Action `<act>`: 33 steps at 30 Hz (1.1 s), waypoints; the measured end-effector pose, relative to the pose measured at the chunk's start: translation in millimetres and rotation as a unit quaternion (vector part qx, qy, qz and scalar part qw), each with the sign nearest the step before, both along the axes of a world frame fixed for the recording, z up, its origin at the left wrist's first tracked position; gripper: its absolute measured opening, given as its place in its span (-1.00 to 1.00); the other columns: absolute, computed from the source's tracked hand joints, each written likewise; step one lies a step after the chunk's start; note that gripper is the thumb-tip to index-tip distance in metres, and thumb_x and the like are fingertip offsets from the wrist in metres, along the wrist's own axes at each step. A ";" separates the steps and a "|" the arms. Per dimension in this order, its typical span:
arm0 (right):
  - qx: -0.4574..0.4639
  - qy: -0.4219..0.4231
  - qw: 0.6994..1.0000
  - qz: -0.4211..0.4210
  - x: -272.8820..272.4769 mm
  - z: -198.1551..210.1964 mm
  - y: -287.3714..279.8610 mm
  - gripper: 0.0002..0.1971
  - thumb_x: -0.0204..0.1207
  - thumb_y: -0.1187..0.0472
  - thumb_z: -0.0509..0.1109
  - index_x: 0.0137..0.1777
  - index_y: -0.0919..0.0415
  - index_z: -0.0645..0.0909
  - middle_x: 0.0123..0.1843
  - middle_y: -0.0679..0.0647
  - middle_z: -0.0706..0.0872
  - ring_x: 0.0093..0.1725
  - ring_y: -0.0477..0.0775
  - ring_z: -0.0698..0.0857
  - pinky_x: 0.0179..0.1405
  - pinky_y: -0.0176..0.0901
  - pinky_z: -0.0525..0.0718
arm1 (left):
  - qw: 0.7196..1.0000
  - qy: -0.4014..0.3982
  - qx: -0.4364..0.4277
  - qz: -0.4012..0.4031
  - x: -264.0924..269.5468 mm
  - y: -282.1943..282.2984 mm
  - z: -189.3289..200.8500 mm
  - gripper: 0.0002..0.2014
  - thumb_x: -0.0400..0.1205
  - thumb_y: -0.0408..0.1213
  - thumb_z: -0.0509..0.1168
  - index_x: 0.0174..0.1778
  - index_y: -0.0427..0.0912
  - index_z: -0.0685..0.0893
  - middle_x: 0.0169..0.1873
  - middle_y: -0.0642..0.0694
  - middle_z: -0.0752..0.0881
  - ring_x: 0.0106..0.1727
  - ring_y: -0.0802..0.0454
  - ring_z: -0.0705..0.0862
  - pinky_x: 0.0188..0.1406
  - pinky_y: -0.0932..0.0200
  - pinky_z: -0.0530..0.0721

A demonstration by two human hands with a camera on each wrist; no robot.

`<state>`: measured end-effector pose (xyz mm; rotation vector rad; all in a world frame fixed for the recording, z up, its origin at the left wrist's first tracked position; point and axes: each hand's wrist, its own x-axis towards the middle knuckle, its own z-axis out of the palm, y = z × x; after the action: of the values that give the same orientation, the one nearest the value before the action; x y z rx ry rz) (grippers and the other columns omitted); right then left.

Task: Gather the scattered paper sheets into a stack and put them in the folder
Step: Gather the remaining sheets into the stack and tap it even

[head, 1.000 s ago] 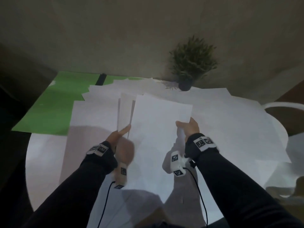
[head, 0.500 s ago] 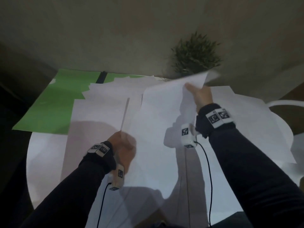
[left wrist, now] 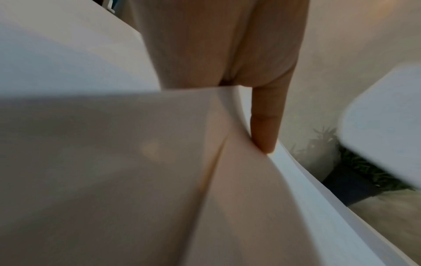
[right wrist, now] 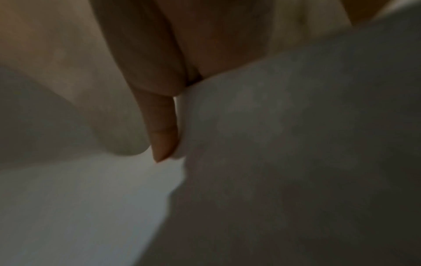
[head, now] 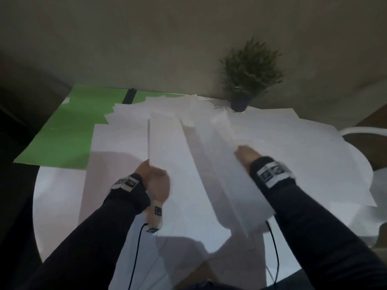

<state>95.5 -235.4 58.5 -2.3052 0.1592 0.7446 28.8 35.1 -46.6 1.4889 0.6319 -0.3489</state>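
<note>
White paper sheets (head: 303, 153) lie spread over the round white table (head: 56, 206). The open green folder (head: 62, 130) lies at the far left, partly under the sheets. My left hand (head: 151, 172) pinches a few sheets (head: 167, 143) held upright above the table; the left wrist view shows a finger (left wrist: 265, 126) pressed against that paper (left wrist: 136, 162). My right hand (head: 246, 153) grips one motion-blurred sheet (head: 222, 181), tilted just right of the left hand's sheets. In the right wrist view a finger (right wrist: 164, 133) lies along that sheet (right wrist: 296, 144).
A small potted plant (head: 249, 76) stands at the table's far edge by the beige wall. A white chair back (head: 366, 130) curves at the right. Dark floor lies beyond the table's left rim.
The right hand swung its sheet up toward the plant, then brought it back down and nearer, beside the left hand's sheets. The left hand turned its sheets more edge-on.
</note>
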 end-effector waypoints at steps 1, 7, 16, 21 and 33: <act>-0.049 0.012 0.999 0.019 -5.4 -17.8 -2.3 -0.73 0.57 0.26 0.34 0.17 0.45 0.60 0.05 0.27 0.68 0.11 0.16 0.66 -0.07 -0.26 0.56 | 1.000 0.000 -0.014 0.012 -0.5 -0.5 -0.4 -0.86 0.52 -0.62 0.28 -0.15 -0.30 0.60 -0.26 -0.26 0.64 -0.17 -0.23 0.60 -0.06 -0.07 0.60; -0.082 -0.013 0.996 -0.021 -23.8 -57.3 12.8 -0.73 0.48 0.20 0.39 0.13 0.31 0.60 0.02 0.17 0.65 0.16 0.22 0.65 -0.01 -0.18 0.56 | 0.985 0.043 -0.148 0.083 7.5 5.7 -5.5 -0.21 0.41 0.47 0.16 0.21 -0.18 0.65 0.06 -0.30 0.75 0.11 -0.29 0.71 0.16 -0.15 0.61; 0.036 -0.111 0.977 -0.179 -16.6 -74.4 9.0 -0.33 0.20 0.09 0.56 0.35 0.06 0.44 0.30 0.12 0.56 0.20 0.14 0.57 0.20 -0.03 0.62 | 0.996 -0.083 -0.019 0.014 6.0 -3.6 21.7 -0.46 0.13 -0.60 0.44 0.06 -0.33 0.61 -0.12 -0.27 0.69 -0.05 -0.24 0.65 0.01 -0.06 0.63; 0.289 -0.024 0.942 -0.166 -5.4 -44.2 -7.7 -0.35 0.39 0.16 0.57 0.46 0.19 0.41 0.38 0.06 0.59 0.33 0.09 0.60 0.35 0.04 0.55 | 0.986 -0.165 0.006 0.025 21.6 -4.7 65.6 -0.59 0.43 -0.70 0.32 0.17 -0.31 0.61 -0.24 -0.07 0.79 -0.05 -0.23 0.68 0.02 -0.07 0.64; 0.410 -0.335 0.832 -0.167 6.2 61.9 37.1 -0.82 0.57 0.33 0.36 0.12 0.12 0.57 -0.05 -0.08 0.70 -0.06 -0.15 0.70 -0.10 -0.45 0.67 | 0.913 -0.382 -0.003 0.142 49.5 -33.0 179.6 -0.81 0.66 -0.33 0.28 0.16 -0.09 0.52 0.03 0.11 0.67 -0.04 0.39 0.68 -0.02 0.46 0.63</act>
<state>101.7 -198.4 120.3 -1.5078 -0.0774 -0.2035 78.3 2.0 133.0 1.3607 0.1997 0.4513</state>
